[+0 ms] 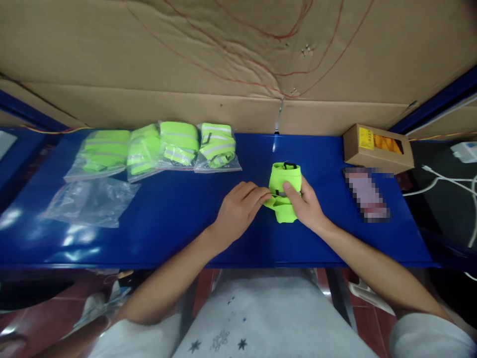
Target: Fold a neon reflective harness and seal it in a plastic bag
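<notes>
A folded neon-yellow reflective strap bundle [285,176] is held above the blue table [179,214], right of its middle. My right hand [307,204] wraps round its right side, the thumb pressed on the front over a grey band. My left hand [244,206] pinches a loose end of the same strap at the lower left of the bundle. A black piece shows at the top of the bundle. The fingers behind the bundle are hidden.
Several clear bags with similar neon-yellow bundles [179,141] line the back left. An empty clear plastic bag [93,201] lies before them. At the right are a phone [367,194], a cardboard box [378,149] and white cables [439,179]. A cardboard wall [186,74] stands behind.
</notes>
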Available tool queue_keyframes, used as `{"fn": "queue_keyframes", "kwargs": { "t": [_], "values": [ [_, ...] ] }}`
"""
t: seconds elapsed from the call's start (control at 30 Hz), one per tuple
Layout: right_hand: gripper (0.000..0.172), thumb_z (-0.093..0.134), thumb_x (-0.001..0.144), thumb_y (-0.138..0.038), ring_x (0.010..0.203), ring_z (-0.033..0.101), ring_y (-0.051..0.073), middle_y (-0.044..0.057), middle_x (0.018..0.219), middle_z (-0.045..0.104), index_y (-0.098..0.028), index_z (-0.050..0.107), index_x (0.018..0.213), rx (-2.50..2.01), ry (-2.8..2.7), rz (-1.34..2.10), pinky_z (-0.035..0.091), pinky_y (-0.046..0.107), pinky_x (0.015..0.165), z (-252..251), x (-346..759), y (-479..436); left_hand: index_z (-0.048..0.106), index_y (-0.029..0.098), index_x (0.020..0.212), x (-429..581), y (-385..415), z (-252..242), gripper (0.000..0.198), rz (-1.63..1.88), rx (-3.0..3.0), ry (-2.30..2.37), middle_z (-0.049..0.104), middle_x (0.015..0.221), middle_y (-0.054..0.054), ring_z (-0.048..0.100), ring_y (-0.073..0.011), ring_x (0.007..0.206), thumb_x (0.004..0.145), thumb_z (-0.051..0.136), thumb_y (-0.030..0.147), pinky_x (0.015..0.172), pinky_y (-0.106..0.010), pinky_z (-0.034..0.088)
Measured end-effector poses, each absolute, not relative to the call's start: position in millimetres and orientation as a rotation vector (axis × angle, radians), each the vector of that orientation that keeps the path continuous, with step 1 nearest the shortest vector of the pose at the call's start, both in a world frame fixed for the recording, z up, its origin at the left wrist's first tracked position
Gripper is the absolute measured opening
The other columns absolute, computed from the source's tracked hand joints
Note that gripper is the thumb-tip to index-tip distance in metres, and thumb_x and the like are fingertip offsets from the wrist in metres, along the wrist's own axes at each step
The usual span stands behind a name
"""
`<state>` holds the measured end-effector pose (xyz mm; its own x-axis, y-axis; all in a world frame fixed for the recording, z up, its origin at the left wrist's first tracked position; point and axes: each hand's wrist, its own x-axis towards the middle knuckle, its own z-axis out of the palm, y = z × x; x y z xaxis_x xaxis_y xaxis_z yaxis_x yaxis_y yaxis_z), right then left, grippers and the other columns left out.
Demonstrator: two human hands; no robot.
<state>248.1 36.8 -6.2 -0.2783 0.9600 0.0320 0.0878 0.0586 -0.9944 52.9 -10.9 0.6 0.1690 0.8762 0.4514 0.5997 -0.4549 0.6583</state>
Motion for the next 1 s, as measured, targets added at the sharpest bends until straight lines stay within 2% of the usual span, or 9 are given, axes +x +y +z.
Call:
{"fn": "queue_keyframes", "kwargs": {
  "t": [0.13, 0.23, 0.37, 0.5, 0.7, 0.83, 0.93, 1.0],
  "values": [
    [0.039, 0.062, 0.098, -0.055, 0.098, 0.068, 0.022, 0.005, 0.112, 0.074, -0.025, 0.064, 0.123, -1.075, -1.582, 1.274, 0.055, 0.036, 0.089, -6.8, 250.4, 35.3, 0.071, 0.018, 0.095, 52.0, -5.5, 0.3, 0.028, 1.162, 1.876, 1.399, 0.065, 0.089, -0.005, 0.06, -0.0149, 0.082, 0.106, 0.052, 0.035, 0.077, -0.028, 0.047],
    [0.042, 0.063, 0.098, -0.051, 0.102, 0.07, 0.024, 0.005, 0.114, 0.075, -0.026, 0.063, 0.131, -1.057, -1.643, 1.215, 0.056, 0.037, 0.092, -7.9, 253.1, 34.7, 0.072, 0.018, 0.093, 53.6, -4.0, 1.2, 0.031, 1.117, 1.614, 1.32, 0.067, 0.087, -0.003, 0.06, -0.0136, 0.078, 0.105, 0.054, 0.04, 0.072, -0.026, 0.045],
    [0.045, 0.064, 0.098, -0.048, 0.111, 0.07, 0.026, 0.006, 0.122, 0.075, -0.027, 0.061, 0.138, -1.047, -1.683, 1.174, 0.055, 0.039, 0.098, -7.7, 255.7, 34.9, 0.075, 0.02, 0.099, 55.8, -7.3, 2.9, 0.025, 1.169, 1.572, 1.322, 0.074, 0.097, -0.003, 0.065, -0.0145, 0.087, 0.102, 0.06, 0.04, 0.078, -0.026, 0.047],
    [0.046, 0.063, 0.099, -0.044, 0.113, 0.07, 0.026, 0.006, 0.128, 0.074, -0.028, 0.059, 0.142, -1.053, -1.713, 1.11, 0.054, 0.041, 0.101, -7.4, 257.0, 34.5, 0.077, 0.024, 0.111, 56.1, -11.2, 4.7, 0.02, 1.135, 1.563, 1.325, 0.076, 0.104, -0.002, 0.065, -0.013, 0.084, 0.098, 0.067, 0.037, 0.074, -0.026, 0.046],
    [0.049, 0.068, 0.096, -0.042, 0.119, 0.069, 0.027, 0.005, 0.134, 0.072, -0.031, 0.059, 0.144, -1.064, -1.733, 1.077, 0.053, 0.042, 0.106, -4.7, 254.3, 30.1, 0.074, 0.021, 0.106, 59.0, -10.4, 1.9, 0.028, 1.158, 1.386, 1.304, 0.072, 0.086, -0.001, 0.058, -0.0116, 0.07, 0.088, 0.08, 0.042, 0.061, -0.025, 0.039],
    [0.04, 0.065, 0.098, -0.05, 0.105, 0.072, 0.024, 0.005, 0.118, 0.076, -0.027, 0.064, 0.131, -1.055, -1.602, 1.275, 0.059, 0.038, 0.091, -2.5, 249.9, 29.3, 0.069, 0.02, 0.098, 59.5, -0.5, -11.1, 0.027, 1.325, 1.545, 1.29, 0.067, 0.095, -0.002, 0.054, -0.0107, 0.075, 0.086, 0.082, 0.039, 0.068, -0.026, 0.042],
    [0.047, 0.067, 0.093, -0.062, 0.094, 0.072, 0.022, 0.004, 0.111, 0.075, -0.027, 0.064, 0.124, -1.064, -1.411, 1.501, 0.061, 0.035, 0.078, -2.8, 248.0, 30.9, 0.063, 0.02, 0.116, 61.2, 6.3, -21.4, 0.045, 1.362, 1.522, 1.267, 0.064, 0.116, -0.007, 0.059, -0.0144, 0.092, 0.083, 0.085, 0.042, 0.074, -0.026, 0.047],
    [0.055, 0.07, 0.087, -0.069, 0.086, 0.072, 0.021, 0.004, 0.108, 0.075, -0.028, 0.062, 0.123, -1.084, -1.288, 1.633, 0.061, 0.033, 0.071, -3.5, 247.4, 32.0, 0.059, 0.02, 0.128, 64.4, 7.4, -24.1, 0.054, 1.266, 1.385, 1.149, 0.064, 0.125, -0.009, 0.062, -0.0175, 0.102, 0.087, 0.08, 0.048, 0.078, -0.026, 0.05]
  ]
}}
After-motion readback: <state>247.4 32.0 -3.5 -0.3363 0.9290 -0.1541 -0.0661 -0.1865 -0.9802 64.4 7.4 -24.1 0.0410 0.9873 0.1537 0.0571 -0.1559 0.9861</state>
